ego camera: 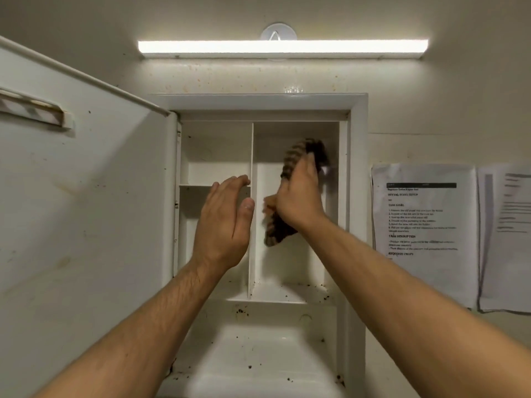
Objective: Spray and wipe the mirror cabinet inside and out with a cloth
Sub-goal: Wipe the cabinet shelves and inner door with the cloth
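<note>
A cream-painted wall, speckled with small brown spots, fills the background, with a long glowing white light strip across the top centre of the frame and a round white fitting just above it. Below the light, in the middle of the frame, is the white recessed mirror cabinet, its plain white door swung wide into the left of the frame and showing its scuffed inner face and a striped strip holder at upper left. A thin white upright divider splits the upper interior into two compartments; the left one has a short white shelf. The right hand is inside the right compartment, upper centre of the frame, gripping a brown and tan striped cloth that is bunched and blurred; the cloth sticks out above and below the hand, near the compartment's back and right side, though contact cannot be told. Its fingers curl round the cloth, mostly hidden behind the back of the hand. The left hand is raised just left of the divider, holding nothing, its fingers straight and pressed together, tips near the divider's front edge. Dark crumbs dot the compartment floor and the lower section beneath it. At the right of the frame two printed white paper sheets hang side by side on the wall.
</note>
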The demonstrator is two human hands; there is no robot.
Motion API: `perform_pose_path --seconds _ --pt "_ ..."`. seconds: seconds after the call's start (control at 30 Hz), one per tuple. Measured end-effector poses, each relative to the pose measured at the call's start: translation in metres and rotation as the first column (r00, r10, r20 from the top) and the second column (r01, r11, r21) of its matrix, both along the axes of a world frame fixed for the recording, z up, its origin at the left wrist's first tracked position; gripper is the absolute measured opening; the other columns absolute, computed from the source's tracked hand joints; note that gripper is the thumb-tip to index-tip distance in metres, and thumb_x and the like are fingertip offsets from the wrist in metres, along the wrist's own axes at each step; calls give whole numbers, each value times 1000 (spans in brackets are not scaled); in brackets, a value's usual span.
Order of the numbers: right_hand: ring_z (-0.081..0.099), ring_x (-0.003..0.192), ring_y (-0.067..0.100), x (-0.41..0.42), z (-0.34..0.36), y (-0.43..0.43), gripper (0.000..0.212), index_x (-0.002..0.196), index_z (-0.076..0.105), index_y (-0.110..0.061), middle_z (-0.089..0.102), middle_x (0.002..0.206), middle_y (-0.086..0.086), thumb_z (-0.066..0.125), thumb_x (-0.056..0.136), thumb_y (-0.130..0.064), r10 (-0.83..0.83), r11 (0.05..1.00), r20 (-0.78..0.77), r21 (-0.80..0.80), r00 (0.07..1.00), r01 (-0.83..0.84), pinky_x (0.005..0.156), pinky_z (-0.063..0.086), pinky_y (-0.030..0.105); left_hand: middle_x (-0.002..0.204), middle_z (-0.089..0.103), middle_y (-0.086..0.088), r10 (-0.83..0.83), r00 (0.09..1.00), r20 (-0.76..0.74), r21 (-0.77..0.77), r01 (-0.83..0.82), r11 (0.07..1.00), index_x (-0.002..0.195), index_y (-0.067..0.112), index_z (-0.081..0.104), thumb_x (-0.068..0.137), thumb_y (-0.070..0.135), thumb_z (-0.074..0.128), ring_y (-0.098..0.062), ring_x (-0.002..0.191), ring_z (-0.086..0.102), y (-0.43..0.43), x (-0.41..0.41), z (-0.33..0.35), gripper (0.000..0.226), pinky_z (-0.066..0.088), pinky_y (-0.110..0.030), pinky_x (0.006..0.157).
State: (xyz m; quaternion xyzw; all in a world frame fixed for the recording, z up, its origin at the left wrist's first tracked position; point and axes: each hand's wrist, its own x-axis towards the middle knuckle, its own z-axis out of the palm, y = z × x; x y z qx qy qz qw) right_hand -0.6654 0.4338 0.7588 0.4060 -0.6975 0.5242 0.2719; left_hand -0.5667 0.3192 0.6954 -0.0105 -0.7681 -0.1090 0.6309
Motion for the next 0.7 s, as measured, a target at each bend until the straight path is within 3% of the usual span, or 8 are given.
perform_pose_path --seconds 0.07,0.13,0.3,0.37,0.43,0.5,0.63,0.7 --pt "2 159 34 -18 5 -8 80 166 1 -13 0 173 13 50 104 -22 -295 903 -396 181 869 389 129 -2 46 149 55 -3 2 1000 4 -11 -2 1000 150 10 48 106 37 31 -9 142 42 -2 1 1 54 19 -36 128" --pt "6 158 37 -32 2 -15 73 166 1 -13 10 171 16 37 108 -40 -358 777 -569 258 740 574 129 -3 52 150 54 -3 1 1000 -1 -19 -1 1000 151 10 47 106 38 31 -13 144 43 -5 0 1 55 21 -39 128" --pt "15 156 35 -49 -20 -18 65 161 27 -10 30 166 15 24 108 -48 -130 709 -792 346 596 615 129 -6 52 147 56 -3 -21 997 -81 -36 18 999 149 10 48 106 39 30 -17 142 45 -7 -11 -4 55 30 -50 122" --pt "21 155 34 -55 -7 -8 63 160 31 -11 34 164 14 29 106 -45 -271 710 -760 256 590 656 129 -3 52 144 56 -4 -37 993 -110 -30 34 999 147 8 50 105 37 33 -20 139 48 -5 -16 -5 53 36 -54 117" --pt "22 154 39 -46 12 -14 65 159 28 -6 32 164 19 34 105 -41 -543 701 -486 187 685 689 128 3 51 144 56 -4 -50 991 -123 -6 49 999 146 7 50 105 36 35 -21 139 48 -4 -19 -6 53 37 -54 116" --pt "23 152 44 -26 25 -33 69 158 26 -3 32 162 24 42 101 -38 -583 739 -294 197 758 644 127 7 54 146 55 -3 -53 992 -118 1 54 999 148 8 49 104 37 34 -20 142 45 -4 -18 -8 54 34 -53 118" --pt "13 158 34 -37 12 -36 66 164 18 -13 19 170 14 36 105 -36 -221 787 -681 298 698 541 128 -5 48 155 48 0 -22 999 -31 -27 21 999 154 14 43 105 43 31 -15 149 36 -12 -11 -7 58 29 -48 123" --pt "22 156 33 -55 17 -15 59 161 29 -17 31 166 8 33 106 -37 -198 775 -729 293 656 560 129 3 48 157 46 2 -9 1000 1 -30 9 1000 156 17 40 104 46 30 -13 151 34 -14 -9 -8 60 25 -45 126"
